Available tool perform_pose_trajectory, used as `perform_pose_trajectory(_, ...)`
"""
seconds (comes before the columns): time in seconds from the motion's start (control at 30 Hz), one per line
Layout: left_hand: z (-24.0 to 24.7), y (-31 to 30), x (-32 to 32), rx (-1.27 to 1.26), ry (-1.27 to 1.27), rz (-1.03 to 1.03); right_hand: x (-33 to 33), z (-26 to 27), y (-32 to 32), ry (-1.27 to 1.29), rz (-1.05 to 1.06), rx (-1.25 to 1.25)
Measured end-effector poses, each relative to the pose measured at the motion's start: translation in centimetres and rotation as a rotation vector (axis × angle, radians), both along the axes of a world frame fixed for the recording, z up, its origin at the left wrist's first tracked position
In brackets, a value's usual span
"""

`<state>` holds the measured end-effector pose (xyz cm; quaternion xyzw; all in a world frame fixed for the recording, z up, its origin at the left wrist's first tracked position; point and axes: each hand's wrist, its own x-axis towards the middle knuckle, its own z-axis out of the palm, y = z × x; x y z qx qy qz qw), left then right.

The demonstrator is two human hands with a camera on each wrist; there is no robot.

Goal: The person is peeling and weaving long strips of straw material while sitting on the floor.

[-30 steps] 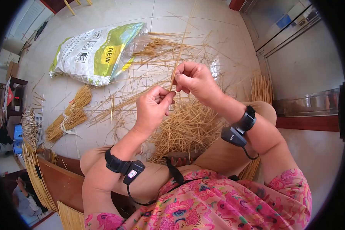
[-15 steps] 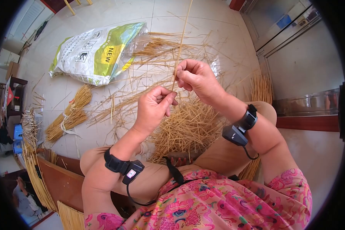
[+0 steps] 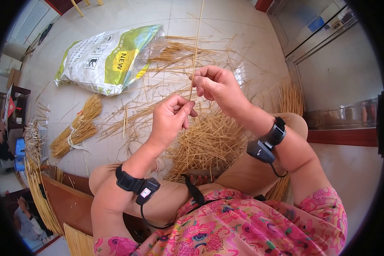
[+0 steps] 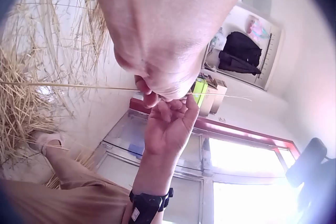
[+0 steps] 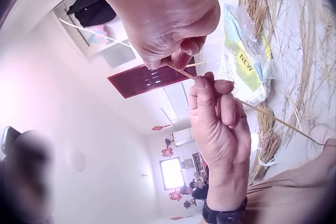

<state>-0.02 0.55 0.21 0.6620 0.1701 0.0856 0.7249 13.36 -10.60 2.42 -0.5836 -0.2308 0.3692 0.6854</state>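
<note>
A long, thin straw stalk (image 3: 195,55) runs up from between the two hands over the littered floor. My left hand (image 3: 168,119) pinches it low down between thumb and curled fingers. A little higher, my right hand (image 3: 219,87) pinches the same stalk with thumb and forefinger. In the right wrist view the stalk (image 5: 286,124) passes through the left hand (image 5: 220,129) toward the knee, and a short sliver juts out beside the right fingertips. From the left wrist, the stalk (image 4: 68,86) stretches sideways, its part between the hands mostly hidden by fingers.
Cut straw lies in a heap (image 3: 209,141) between the legs. Ahead is a white and green bag (image 3: 98,59) with straw at its mouth. Tied straw bundles (image 3: 77,128) lie at left; more straw stands (image 3: 291,98) by the metal-framed door (image 3: 333,81) at right.
The stalk's upper part has swung to the left. My right hand has shifted slightly up and left along it, while the left hand stays nearly in place, gripping the stalk.
</note>
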Motion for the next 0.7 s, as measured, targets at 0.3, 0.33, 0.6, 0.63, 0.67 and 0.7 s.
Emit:
perform_pose_trajectory(0.3, -0.1, -0.5, -0.1, 0.021, 0.007, -0.001, 0.1, 0.4, -0.4, -0.002, 0.002, -0.019)
perform_pose_trajectory(0.33, -0.1, -0.6, -0.1, 0.028, 0.01, 0.004, -0.1, 0.5, -0.4, -0.001, -0.004, -0.015)
perform_pose_trajectory(0.6, 0.1, -0.7, 0.0, 0.015, 0.0, 0.019, -0.3, -0.4, -0.2, -0.037, -0.018, 0.041)
perform_pose_trajectory(0.63, 0.1, -0.7, 0.0, -0.002, 0.001, 0.02, -0.2, 0.1, -0.3, 0.002, -0.012, 0.033)
perform_pose_trajectory(0.67, 0.2, -0.6, 0.0, -0.018, 0.002, 0.02, -0.2, 0.4, -0.4, 0.04, -0.006, 0.025)
perform_pose_trajectory(0.7, 0.2, -0.6, 0.0, -0.014, 0.006, 0.013, -0.2, 0.4, -0.3, 0.038, -0.015, 0.035)
